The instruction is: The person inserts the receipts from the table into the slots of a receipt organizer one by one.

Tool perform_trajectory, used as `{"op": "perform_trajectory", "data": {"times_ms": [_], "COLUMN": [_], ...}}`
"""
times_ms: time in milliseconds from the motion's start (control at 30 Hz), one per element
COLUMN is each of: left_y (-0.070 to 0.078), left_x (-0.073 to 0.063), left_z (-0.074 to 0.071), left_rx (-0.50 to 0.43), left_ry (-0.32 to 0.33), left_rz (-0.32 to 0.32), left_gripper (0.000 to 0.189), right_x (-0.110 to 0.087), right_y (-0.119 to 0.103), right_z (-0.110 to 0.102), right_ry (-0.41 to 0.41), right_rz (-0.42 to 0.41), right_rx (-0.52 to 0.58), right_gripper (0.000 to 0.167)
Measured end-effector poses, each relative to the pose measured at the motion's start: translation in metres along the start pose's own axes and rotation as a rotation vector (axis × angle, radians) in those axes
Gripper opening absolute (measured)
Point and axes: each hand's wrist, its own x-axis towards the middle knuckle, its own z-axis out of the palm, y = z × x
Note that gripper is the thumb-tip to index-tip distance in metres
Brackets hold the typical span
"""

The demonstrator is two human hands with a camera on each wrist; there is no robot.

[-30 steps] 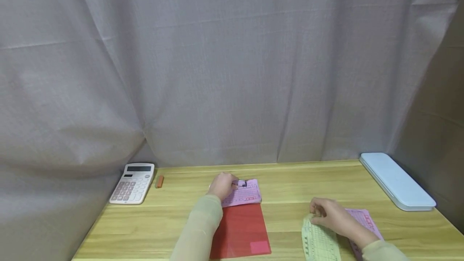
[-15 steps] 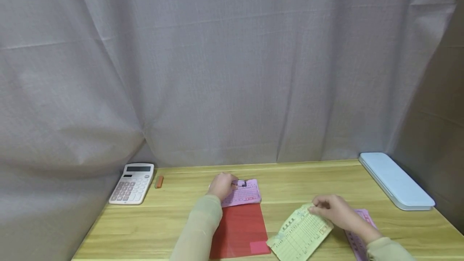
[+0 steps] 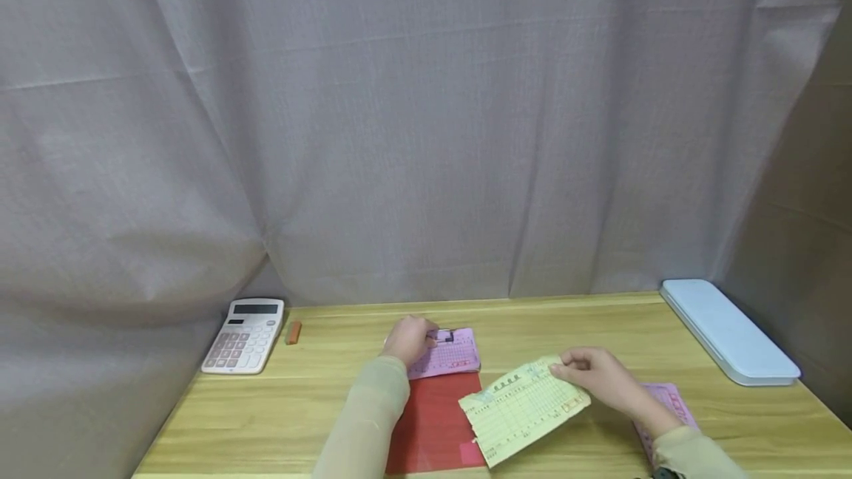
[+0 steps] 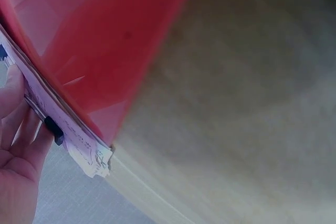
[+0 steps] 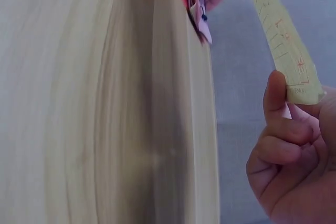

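Observation:
My left hand (image 3: 407,340) holds the wire clip (image 3: 444,336) at the top of a red clipboard (image 3: 435,420). In the left wrist view, its fingers (image 4: 34,148) curl at the clip's black-tipped wire (image 4: 52,128). Under the clip lies a stack of pink printed slips (image 3: 455,355). To the right, my right hand (image 3: 595,375) pinches a pale yellow printed slip (image 3: 522,409) by its right end, thumb against forefinger. This slip is tilted and overlaps the clipboard's lower right in the head view. The right wrist view shows the slip (image 5: 286,40) curving away from the fingertips.
More pink slips (image 3: 668,405) lie partly behind my right forearm. A light blue case (image 3: 728,331) stands at the table's right edge. On the left are a white calculator (image 3: 242,337) and a small orange-brown block (image 3: 293,333). A grey curtain (image 3: 426,131) hangs behind the table.
The right hand has lifted the yellow slip off the area by the right-hand pink slips, turned it and carried it left toward the clipboard. The left hand has stayed at the clip.

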Motion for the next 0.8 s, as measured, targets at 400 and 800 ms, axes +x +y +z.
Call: {"op": "perform_trajectory", "data": {"times_ms": [400, 800], "left_y": [0.0, 0.0], "left_x": [-0.001, -0.001], "left_z": [-0.002, -0.002], "left_rx": [0.015, -0.017], "left_ry": [0.039, 0.007], "left_rz": [0.049, 0.008], "left_gripper": [0.018, 0.018], "right_x": [0.018, 0.034], "right_y": [-0.008, -0.021], "right_z": [0.026, 0.056], "right_ry": [0.02, 0.132], "right_rz": [0.112, 0.263], "right_rx": [0.18, 0.272], "right_gripper": [0.029, 0.026]}}
